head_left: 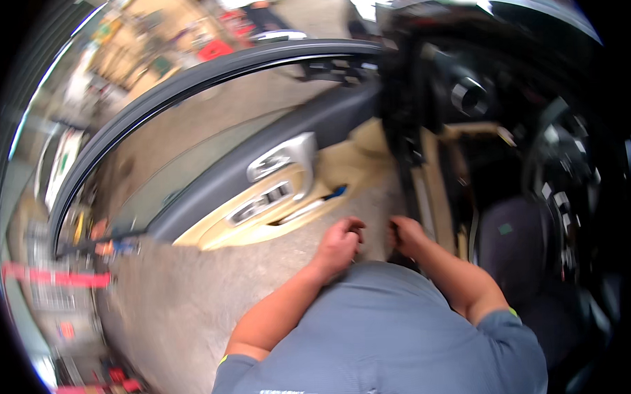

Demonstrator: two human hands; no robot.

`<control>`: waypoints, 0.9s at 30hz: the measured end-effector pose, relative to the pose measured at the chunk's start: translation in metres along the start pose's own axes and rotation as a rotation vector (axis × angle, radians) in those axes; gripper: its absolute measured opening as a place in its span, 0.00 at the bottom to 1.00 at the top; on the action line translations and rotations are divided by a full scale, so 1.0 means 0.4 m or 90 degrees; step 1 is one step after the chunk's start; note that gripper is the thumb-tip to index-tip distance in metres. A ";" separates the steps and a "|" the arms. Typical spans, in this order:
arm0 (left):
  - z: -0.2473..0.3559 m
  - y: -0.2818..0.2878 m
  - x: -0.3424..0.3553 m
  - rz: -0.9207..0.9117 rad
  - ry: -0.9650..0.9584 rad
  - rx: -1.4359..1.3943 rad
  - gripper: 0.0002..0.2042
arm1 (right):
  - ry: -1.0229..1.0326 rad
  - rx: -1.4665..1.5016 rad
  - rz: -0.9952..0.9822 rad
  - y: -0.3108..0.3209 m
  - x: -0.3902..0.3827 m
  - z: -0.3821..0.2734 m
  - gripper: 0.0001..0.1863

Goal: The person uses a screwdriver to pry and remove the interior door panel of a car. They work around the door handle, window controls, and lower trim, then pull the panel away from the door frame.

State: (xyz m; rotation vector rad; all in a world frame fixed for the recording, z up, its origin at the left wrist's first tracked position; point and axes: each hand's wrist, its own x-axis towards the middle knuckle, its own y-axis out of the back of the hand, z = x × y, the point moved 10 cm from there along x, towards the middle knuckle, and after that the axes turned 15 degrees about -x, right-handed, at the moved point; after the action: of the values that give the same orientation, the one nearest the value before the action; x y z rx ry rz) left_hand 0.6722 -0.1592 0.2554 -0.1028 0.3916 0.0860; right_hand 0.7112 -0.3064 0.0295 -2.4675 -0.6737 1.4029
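Note:
My left hand [340, 242] is in front of my waist with its fingers curled inward. Just to its right, my right hand [407, 235] is closed too, its knuckles facing the left one. The two hands are apart, and blur hides whatever may be in them. Beyond them stands an opened car door [224, 179] with a black upper trim and beige lower panel. It carries a silver door handle surround [283, 160] and a window switch panel [260, 202]. A blue-ended object [336, 192] sits in the door's pocket.
To my right is the car's interior, with a dark seat [511, 239] and a steering wheel [560, 147]. The door's curved window frame [186, 76] arches ahead. On the left, a red bar [58, 277] and a wire rack [47, 241] stand on the concrete floor [173, 299].

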 end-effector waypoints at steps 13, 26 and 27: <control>-0.647 0.570 -0.328 0.428 0.267 0.118 0.10 | 0.143 -1.461 -0.028 0.516 0.174 0.054 0.05; -1.168 0.517 -0.669 0.312 0.674 0.237 0.16 | 0.189 -1.026 -0.005 0.040 0.067 -0.127 0.07; -1.124 0.504 -0.636 0.295 0.668 0.227 0.16 | 0.158 -1.009 0.021 0.041 0.048 -0.138 0.07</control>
State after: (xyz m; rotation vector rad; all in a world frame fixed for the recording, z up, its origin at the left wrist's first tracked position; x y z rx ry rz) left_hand 0.2482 -0.0278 -0.0767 0.3173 1.4675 0.4233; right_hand 0.7713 -0.3095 0.0370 -3.4866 -2.2937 0.3751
